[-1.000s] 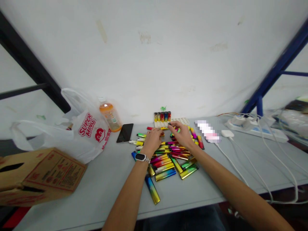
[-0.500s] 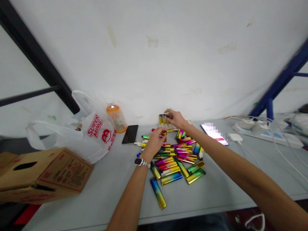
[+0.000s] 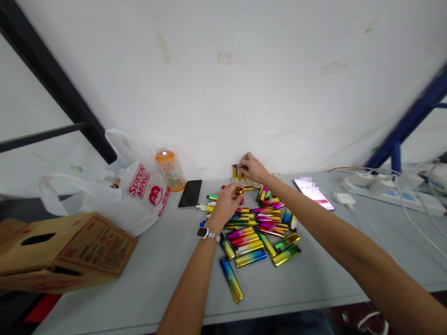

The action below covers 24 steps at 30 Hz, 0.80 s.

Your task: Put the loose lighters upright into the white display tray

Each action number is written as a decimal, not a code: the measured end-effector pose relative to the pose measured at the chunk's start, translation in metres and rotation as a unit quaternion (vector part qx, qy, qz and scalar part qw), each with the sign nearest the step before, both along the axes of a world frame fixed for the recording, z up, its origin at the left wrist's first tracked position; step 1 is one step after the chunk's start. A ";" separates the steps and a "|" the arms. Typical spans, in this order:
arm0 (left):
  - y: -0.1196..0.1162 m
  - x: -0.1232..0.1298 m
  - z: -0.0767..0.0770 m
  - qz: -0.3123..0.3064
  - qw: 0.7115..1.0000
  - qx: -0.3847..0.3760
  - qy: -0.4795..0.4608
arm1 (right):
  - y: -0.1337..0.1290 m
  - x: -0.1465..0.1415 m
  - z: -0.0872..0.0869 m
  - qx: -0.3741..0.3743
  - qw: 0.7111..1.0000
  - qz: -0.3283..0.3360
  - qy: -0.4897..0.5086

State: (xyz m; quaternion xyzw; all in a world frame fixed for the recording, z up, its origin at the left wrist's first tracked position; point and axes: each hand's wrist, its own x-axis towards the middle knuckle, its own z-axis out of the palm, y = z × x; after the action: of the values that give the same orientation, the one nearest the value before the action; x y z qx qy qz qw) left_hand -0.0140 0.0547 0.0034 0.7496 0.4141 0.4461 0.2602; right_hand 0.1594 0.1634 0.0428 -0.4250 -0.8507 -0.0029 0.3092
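Shiny metallic lighters in several colours lie in a loose pile (image 3: 249,242) on the grey table. At the back of the pile, a few lighters (image 3: 234,172) stand upright in a pale holder by the wall. My right hand (image 3: 256,169) reaches over there, its fingers pinched on a lighter at the end of this row; the fingers partly cover it. My left hand (image 3: 227,203), with a watch on its wrist, is closed over the pile's back left part. A red and gold lighter (image 3: 240,191) shows at its fingertips. A blue and gold lighter (image 3: 231,280) lies apart near the front.
A black phone (image 3: 190,193), an orange drink bottle (image 3: 170,168), a white plastic bag (image 3: 139,211) and a cardboard box (image 3: 94,249) are on the left. Right of the pile lie a lit phone (image 3: 314,194), a white charger (image 3: 345,199) and a power strip (image 3: 401,195) with cables.
My right hand has turned slightly, its fingers now curled lower over the standing lighters. My left hand has hardly moved. The whole view has shifted a little.
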 end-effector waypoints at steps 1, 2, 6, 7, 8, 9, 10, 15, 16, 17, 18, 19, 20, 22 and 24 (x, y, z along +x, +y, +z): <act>0.000 0.000 0.000 0.001 1.000 0.001 0.003 | -0.002 0.000 0.001 0.022 1.000 -0.014 -0.018; 0.000 0.000 0.000 0.002 1.000 0.003 0.006 | -0.004 0.000 0.001 0.036 0.998 -0.028 -0.036; 0.001 0.000 0.000 0.002 1.000 0.007 0.011 | -0.014 -0.001 -0.003 0.049 0.993 -0.071 -0.081; 0.001 0.001 0.000 0.003 1.000 0.007 0.007 | -0.016 -0.001 -0.004 0.047 0.992 -0.079 -0.085; 0.000 0.001 0.000 0.003 1.000 0.007 0.003 | -0.018 -0.001 -0.006 0.044 0.991 -0.085 -0.090; 0.000 0.002 0.001 0.003 1.000 0.006 -0.002 | -0.020 0.000 -0.007 0.039 0.991 -0.089 -0.096; -0.001 0.002 0.001 0.005 1.000 0.006 -0.007 | -0.022 0.000 -0.009 0.032 0.990 -0.091 -0.100; -0.003 0.005 0.006 0.034 0.998 0.006 -0.056 | -0.040 0.007 -0.017 -0.024 0.993 -0.091 0.069; -0.003 0.006 0.007 0.040 0.996 0.006 -0.074 | -0.045 0.009 -0.019 -0.052 0.985 -0.087 0.143; -0.003 0.008 0.007 0.046 0.994 0.004 -0.096 | -0.052 0.012 -0.021 -0.087 0.969 -0.081 0.216; -0.003 0.010 0.007 0.051 0.991 0.001 -0.121 | -0.060 0.015 -0.023 -0.125 0.949 -0.073 0.279; -0.003 0.012 0.007 0.054 0.988 -0.004 -0.145 | -0.068 0.019 -0.026 -0.164 0.927 -0.064 0.331; -0.003 0.014 0.007 0.056 0.984 -0.009 -0.170 | -0.076 0.021 -0.029 -0.201 0.905 -0.054 0.370; -0.003 0.019 0.005 0.060 0.975 -0.011 -0.214 | -0.091 0.025 -0.033 -0.264 0.860 -0.019 0.435; -0.003 0.023 0.003 0.058 0.967 -0.011 -0.249 | -0.102 0.027 -0.036 -0.320 0.799 0.026 0.508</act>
State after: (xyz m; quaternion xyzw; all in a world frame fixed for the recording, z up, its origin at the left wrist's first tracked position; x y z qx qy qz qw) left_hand 0.0087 0.0512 0.0065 0.5866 0.3836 0.6287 0.3370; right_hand 0.1863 0.0615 0.0068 -0.4182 -0.5346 0.4939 0.5435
